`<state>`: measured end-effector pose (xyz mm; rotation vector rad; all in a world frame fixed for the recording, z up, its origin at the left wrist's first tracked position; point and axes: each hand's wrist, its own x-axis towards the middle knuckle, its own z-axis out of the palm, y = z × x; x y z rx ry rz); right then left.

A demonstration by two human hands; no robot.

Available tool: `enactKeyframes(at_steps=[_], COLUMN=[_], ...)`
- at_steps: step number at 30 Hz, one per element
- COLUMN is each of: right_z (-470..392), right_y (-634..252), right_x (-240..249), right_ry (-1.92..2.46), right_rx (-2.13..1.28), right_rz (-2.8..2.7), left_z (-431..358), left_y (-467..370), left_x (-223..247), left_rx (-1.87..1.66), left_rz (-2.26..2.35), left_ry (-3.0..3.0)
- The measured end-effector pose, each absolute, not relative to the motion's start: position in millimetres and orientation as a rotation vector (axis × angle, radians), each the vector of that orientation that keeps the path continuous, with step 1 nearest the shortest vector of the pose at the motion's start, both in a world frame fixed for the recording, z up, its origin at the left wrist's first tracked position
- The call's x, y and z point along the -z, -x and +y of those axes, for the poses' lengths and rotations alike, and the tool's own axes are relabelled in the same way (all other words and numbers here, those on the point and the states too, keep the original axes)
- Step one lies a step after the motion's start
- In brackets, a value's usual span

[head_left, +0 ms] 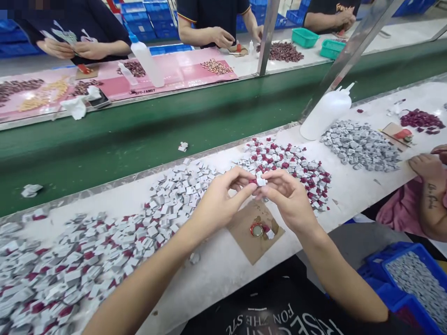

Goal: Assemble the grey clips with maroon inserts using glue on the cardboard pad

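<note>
My left hand (226,193) and my right hand (291,195) meet above the worktable, with fingertips pinched close together. A small dark red piece (253,181) sits between the left thumb and fingers. Against it, the right fingertips grip a small pale grey plastic piece (260,180); the two parts appear to touch. Just below lies a brown cardboard square (254,251) bearing a bottle cap (257,230) and brownish smears. Behind the hands spreads a pile of grey and dark red pieces (279,156). Loose pale grey pieces (174,193) lie to the left.
A white squeeze bottle (324,114) stands at the back right beside a grey pile (361,144). A green divider (157,125) runs behind the table; co-workers sit beyond it. At right are a neighbour's hand (426,166) and blue bins (391,260).
</note>
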<state>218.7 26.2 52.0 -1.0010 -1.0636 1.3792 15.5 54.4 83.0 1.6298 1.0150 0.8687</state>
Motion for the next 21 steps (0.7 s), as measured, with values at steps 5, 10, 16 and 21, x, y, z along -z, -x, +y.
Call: enactKeyframes(at_steps=[5,10,16,21], right_z=[-8,-39,-64,-72], right_y=[-240,-253,-267,-270], right_x=[-50,-35,-16,-4], right_ry=[1.015,1.168,1.330,1.386], right_rx=[-1.509,-1.634,-1.467,-1.219], right_rz=[-1.082,-1.149,-1.288,-1.253], left_z=[15,-27,-37,-6], left_y=[-22,-29,-16,27], left_x=[-72,-51,-33,-12], left_rx=[-0.947,-0.886,-0.736,-0.737], left_rz=[1.076,1.045,1.177,2.036], left_ry=[-1.730,-1.726,-1.745,-1.828])
